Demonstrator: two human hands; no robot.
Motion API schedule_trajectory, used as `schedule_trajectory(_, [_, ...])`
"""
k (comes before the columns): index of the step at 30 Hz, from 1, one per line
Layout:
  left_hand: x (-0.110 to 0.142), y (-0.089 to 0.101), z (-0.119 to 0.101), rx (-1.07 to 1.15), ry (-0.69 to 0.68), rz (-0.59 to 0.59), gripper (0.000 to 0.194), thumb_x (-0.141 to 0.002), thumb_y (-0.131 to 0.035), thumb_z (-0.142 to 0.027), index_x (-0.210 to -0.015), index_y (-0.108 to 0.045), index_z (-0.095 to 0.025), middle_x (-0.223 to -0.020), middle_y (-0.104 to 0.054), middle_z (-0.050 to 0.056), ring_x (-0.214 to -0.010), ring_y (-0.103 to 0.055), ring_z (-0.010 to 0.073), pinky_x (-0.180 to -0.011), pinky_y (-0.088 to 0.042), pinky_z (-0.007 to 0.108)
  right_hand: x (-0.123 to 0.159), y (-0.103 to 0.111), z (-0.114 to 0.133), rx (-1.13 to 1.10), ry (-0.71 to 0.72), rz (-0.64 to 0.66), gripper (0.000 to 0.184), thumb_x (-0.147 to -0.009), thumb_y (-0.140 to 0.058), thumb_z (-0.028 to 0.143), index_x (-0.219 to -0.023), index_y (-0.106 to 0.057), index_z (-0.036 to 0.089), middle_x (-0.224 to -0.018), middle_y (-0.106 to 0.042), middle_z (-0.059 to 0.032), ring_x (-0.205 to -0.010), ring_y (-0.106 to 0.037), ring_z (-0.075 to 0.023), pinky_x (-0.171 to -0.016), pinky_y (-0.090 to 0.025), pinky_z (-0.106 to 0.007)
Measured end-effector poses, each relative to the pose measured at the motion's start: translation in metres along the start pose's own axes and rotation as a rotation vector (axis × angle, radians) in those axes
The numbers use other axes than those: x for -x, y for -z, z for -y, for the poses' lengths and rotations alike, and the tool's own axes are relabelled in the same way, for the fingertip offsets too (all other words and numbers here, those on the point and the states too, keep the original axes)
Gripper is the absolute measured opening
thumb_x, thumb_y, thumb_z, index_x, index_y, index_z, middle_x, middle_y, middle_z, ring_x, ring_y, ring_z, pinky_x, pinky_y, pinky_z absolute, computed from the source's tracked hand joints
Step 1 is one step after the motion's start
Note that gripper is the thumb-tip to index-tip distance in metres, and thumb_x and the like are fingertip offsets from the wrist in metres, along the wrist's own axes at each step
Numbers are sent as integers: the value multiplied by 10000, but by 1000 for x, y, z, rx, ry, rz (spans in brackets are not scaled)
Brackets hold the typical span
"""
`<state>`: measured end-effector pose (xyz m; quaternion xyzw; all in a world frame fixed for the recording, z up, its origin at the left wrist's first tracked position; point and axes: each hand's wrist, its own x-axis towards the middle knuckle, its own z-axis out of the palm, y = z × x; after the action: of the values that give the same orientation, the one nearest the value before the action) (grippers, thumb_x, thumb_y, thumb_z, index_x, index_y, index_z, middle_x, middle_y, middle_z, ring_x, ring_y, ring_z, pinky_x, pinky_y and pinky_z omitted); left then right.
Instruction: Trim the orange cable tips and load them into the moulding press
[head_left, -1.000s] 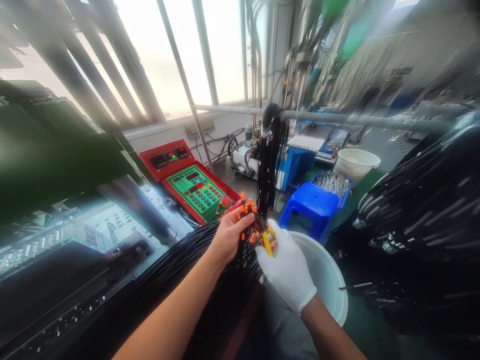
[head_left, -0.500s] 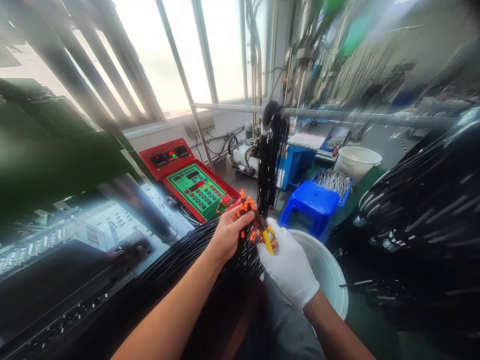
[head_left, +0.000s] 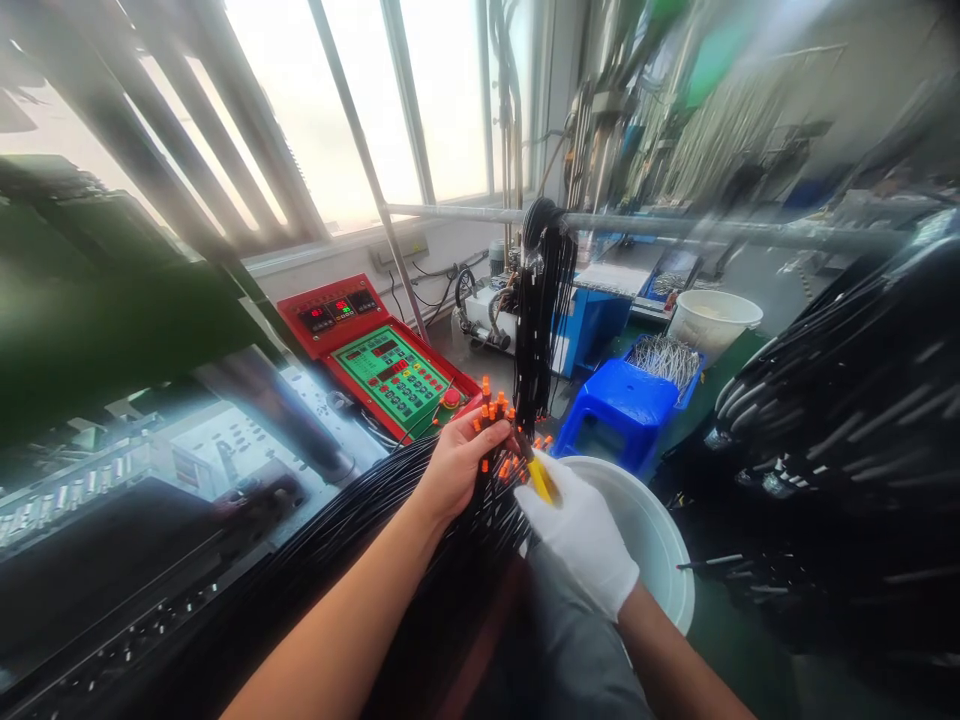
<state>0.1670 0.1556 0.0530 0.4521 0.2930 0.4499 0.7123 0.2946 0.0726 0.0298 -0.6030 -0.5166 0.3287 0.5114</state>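
The yellow handles of the pliers (head_left: pixel 543 482) have drawn closer together since the earlier frame, and the gloved right hand (head_left: pixel 583 532) has closed with them; the bare left hand (head_left: pixel 456 468) has barely moved. The left hand pinches a bunch of orange-tipped cables (head_left: pixel 486 410) between thumb and fingers. The right hand is wrapped round the pliers, whose dark head reaches in beside the left thumb, among the cables; whether it touches one is too small to tell.

Below the hands, long, glossy black cables (head_left: pixel 352 525) spread in a thick sheaf. The right hand and forearm cover part of a round, pale plastic bucket (head_left: pixel 684 585). Ahead, a dense hanging bundle (head_left: pixel 534 330) drops from a smooth metal pipe (head_left: pixel 457 213), hiding part of the machinery behind. A red metal control box (head_left: pixel 360 345) with a green button panel slopes beyond the left hand. On the right are a shiny blue plastic stool (head_left: pixel 628 395), a blue crate of thin, pale wires (head_left: pixel 666 360), a second bucket (head_left: pixel 716 322) and a blurred dark cable mass (head_left: pixel 855 400).
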Motion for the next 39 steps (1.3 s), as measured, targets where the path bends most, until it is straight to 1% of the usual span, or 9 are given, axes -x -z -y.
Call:
schedule_trajectory(2, [0,0,1,-23,-1,-9,175,-760,-692,-246,-858,-635,-113,-733,-621,33,-632,-575,97,-650,-500,216,1,-1,-1,126,12,-42,499,-761,-579,308,-1244,-540,190,-1085,-635,-61,-946,-609,-208,-882,-487,-352])
schedule_trajectory(4, [-1,1,1,-44,0,-7,176,-770,-682,-253,-868,-636,-114,-734,-623,38,-645,-574,100,-648,-492,211,2,-2,-1,186,20,-61,522,-764,-573,323,-1266,-514,192,-1106,-620,-62,-961,-601,-209,-905,-474,-357])
schedule_trajectory(8, [-1,2,2,-54,10,-4,171,-780,-671,-254,-874,-636,-116,-727,-628,39,-647,-572,99,-640,-482,202,0,-2,-3,175,28,-52,518,-778,-562,327,-1275,-491,197,-1090,-618,-50,-936,-605,-190,-878,-489,-326])
schedule_trajectory(12, [-2,1,1,-5,16,-13,160,-773,-678,-254,-846,-641,-116,-727,-634,32,-637,-580,97,-645,-487,202,-1,-5,-5,217,34,-58,535,-773,-566,320,-1290,-475,216,-1108,-609,-47,-940,-602,-192,-883,-486,-334])
schedule_trajectory(18, [-1,-1,0,38,8,-24,146,-760,-694,-228,-840,-649,-114,-739,-651,27,-625,-594,95,-643,-500,203,1,-11,-5,221,25,-83,530,-773,-566,313,-1285,-485,204,-1123,-605,-57,-955,-601,-192,-906,-472,-335])
schedule_trajectory(25, [0,-2,0,39,26,-21,183,-741,-711,-241,-870,-660,-121,-729,-657,27,-612,-592,99,-653,-500,211,2,-11,-2,139,20,-61,514,-778,-570,303,-1272,-493,186,-1131,-604,-75,-972,-598,-201,-895,-481,-343])
schedule_trajectory(30, [0,-3,0,59,36,-23,189,-737,-714,-241,-874,-662,-122,-762,-673,36,-647,-614,118,-672,-504,227,2,-12,1,62,16,-36,521,-773,-571,297,-1269,-495,157,-1132,-605,-90,-1004,-589,-207,-914,-476,-341])
schedule_trajectory(35, [0,-4,0,70,26,-33,189,-740,-711,-234,-889,-668,-127,-755,-668,18,-624,-601,102,-666,-497,217,2,-17,-5,184,28,-101,529,-792,-550,312,-1300,-476,185,-1162,-592,-84,-1012,-581,-210,-912,-468,-360])
schedule_trajectory(39, [-1,-3,4,35,4,-74,192,-742,-710,-248,-894,-673,-135,-767,-674,18,-653,-603,109,-673,-490,218,3,-22,-11,240,60,-132,504,-800,-536,312,-1286,-489,189,-1146,-599,-77,-1001,-580,-212,-908,-466,-370])
